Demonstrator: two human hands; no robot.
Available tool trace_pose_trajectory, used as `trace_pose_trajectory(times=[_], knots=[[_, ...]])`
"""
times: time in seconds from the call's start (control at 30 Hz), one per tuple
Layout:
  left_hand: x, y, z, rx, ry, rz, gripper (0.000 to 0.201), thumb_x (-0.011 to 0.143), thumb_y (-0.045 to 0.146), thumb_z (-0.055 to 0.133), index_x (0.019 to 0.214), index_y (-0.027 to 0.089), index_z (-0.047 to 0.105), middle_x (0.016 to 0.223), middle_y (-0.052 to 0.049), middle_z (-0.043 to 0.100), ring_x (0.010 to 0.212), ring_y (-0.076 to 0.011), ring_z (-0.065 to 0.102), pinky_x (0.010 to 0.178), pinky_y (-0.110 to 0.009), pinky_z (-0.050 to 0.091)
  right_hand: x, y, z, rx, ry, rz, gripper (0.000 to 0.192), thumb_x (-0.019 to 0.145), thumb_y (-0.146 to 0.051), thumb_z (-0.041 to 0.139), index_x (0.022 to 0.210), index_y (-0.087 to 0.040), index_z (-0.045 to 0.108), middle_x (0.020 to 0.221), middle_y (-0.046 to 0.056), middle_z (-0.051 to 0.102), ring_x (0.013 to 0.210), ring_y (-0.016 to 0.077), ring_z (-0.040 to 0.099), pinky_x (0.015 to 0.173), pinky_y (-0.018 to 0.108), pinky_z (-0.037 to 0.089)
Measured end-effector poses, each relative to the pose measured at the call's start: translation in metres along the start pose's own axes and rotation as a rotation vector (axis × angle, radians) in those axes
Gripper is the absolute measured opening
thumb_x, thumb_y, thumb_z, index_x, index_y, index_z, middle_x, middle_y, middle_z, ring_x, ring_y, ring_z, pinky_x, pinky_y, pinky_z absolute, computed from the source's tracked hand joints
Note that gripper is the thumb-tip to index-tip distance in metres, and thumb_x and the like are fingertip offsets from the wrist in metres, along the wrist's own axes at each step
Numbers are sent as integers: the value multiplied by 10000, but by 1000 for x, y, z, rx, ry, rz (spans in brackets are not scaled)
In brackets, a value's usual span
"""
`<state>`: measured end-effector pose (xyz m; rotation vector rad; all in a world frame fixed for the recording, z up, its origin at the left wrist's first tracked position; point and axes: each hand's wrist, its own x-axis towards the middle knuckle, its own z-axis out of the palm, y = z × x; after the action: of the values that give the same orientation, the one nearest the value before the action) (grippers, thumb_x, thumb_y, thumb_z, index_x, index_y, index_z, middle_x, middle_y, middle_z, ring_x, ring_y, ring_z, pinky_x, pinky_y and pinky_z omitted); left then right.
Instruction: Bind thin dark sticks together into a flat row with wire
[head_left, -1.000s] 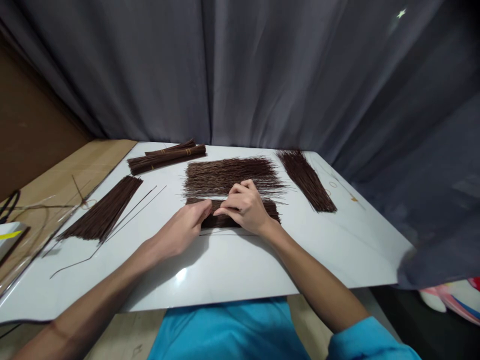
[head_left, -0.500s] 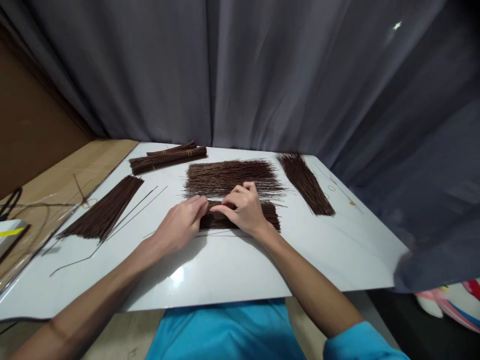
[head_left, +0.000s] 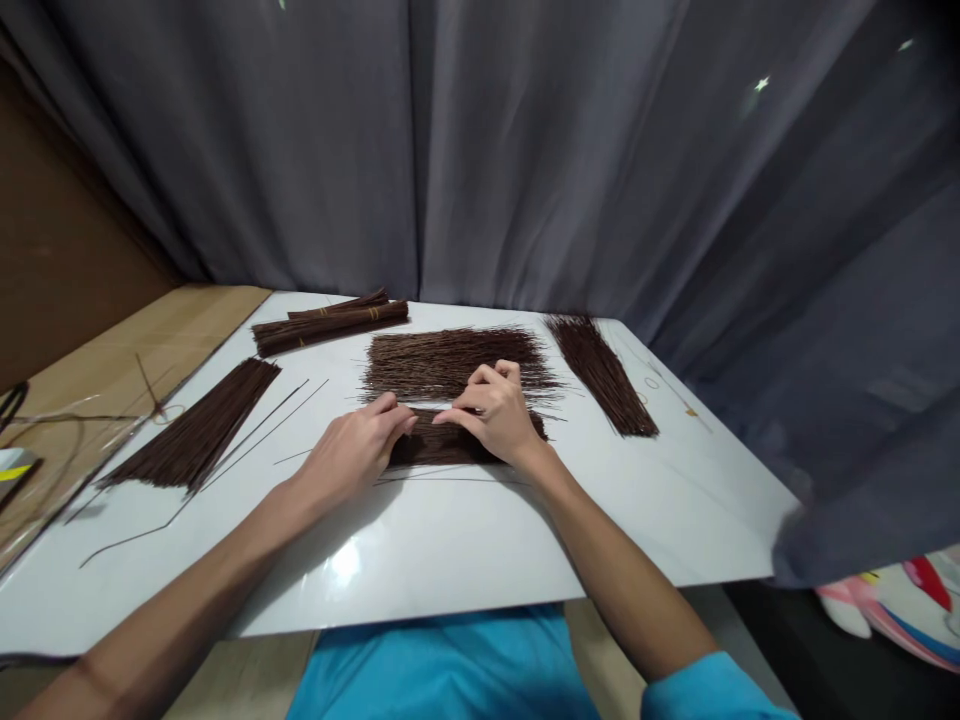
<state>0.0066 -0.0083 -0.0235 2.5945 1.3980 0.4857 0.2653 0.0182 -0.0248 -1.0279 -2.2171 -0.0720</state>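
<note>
Head view shows left hand (head_left: 351, 448) and right hand (head_left: 501, 412) with narrow fingers (head_left: 466, 419) over near sticks (head_left: 448, 447), but I cannot tell their hold.

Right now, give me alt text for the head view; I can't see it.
A left hand and a right hand, close together, are over a pile of thin brown sticks on a white table. A second pile lies just beyond; a grey curtain hangs behind.

Person's left hand (head_left: 354, 446) and right hand (head_left: 495, 412) at near brown stick bundle (head_left: 446, 446), fingers curled. Looser stick pile (head_left: 442, 362) just beyond; 1 fanned bundle (head_left: 196, 426) at left.
</note>
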Motion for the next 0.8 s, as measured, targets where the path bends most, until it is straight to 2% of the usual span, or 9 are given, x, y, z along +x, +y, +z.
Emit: trace_pose_trajectory(times=[0.13, 0.27, 0.33, 0.5, 0.63, 0.73, 0.8], knots=[[0, 3, -4, 8, -24, -11, 360, 1134, 302, 350, 886, 205, 593, 931, -60, 645, 756, -217, 623, 633, -352, 366, 1, 0, -1, 92, -59, 22, 271, 986, -466, 780, 812, -272, 855, 778, -2, 765, 901, 195, 601, 1037, 435, 246], [0, 4, -7, 20, -57, -22, 358, 1123, 292, 357, 858, 208, 583, 923, -62, 665, 754, -223, 632, 637, -354, 376, 1, -1, -2, 163, -104, 37, 228, 977, -472, 787, 855, -300, 874, 771, -7, 746, 908, 191, 592, 1028, 426, 247], [0, 3, -7, 24, -71, -9, 394, 1142, 345, 332, 891, 212, 606, 937, -62, 670, 775, -228, 647, 647, -348, 389, 1, -2, -3, 180, -88, 66, 247, 978, -473, 786, 829, -293, 868, 781, -7, 745, 896, 187, 591, 1022, 424, 255], [-1, -2, -6, 65, -46, 52, 359, 1157, 448, 345, 1182, 236, 633, 1060, -64, 712, 801, -233, 678, 645, -327, 390, 1, -4, -8, 201, -58, 158, 323, 959, -502, 800, 755, -253, 826, 829, 11, 748, 868, 191, 607, 1013, 426, 295], [-2, -5, -5, 138, -49, 67, 339, 1163, 416, 342, 1140, 229, 624, 954, -55, 733, 718, -234, 661, 606, -315, 332, 2, -5, -13, 200, -63, 187, 359, 929, -539, 818, 742, -236, 778, 815, 15, 739, 849, 201, 623, 1010, 426, 331], [-2, -6, -6, 112, -24, 50, 323, 1160, 407, 365, 1102, 233, 631, 957, -50, 748, 734, -232, 668, 617, -302, 327, 3, -5, -16, 200, -62, 225, 324, 900, -549, 844, 860, -237, 764, 773, 0, 736, 819, 205, 631, 1013, 413, 374], [-1, -7, -7, 78, -5, 37, 317, 1157, 405, 383, 1095, 237, 644, 966, -49, 756, 778, -234, 684, 636, -295, 342, 2, -7, -17, 199, -48, 245, 360, 884, -542, 861, 1074, -252, 763, 806, 0, 762, 885, 228, 657, 1007, 398, 408]])
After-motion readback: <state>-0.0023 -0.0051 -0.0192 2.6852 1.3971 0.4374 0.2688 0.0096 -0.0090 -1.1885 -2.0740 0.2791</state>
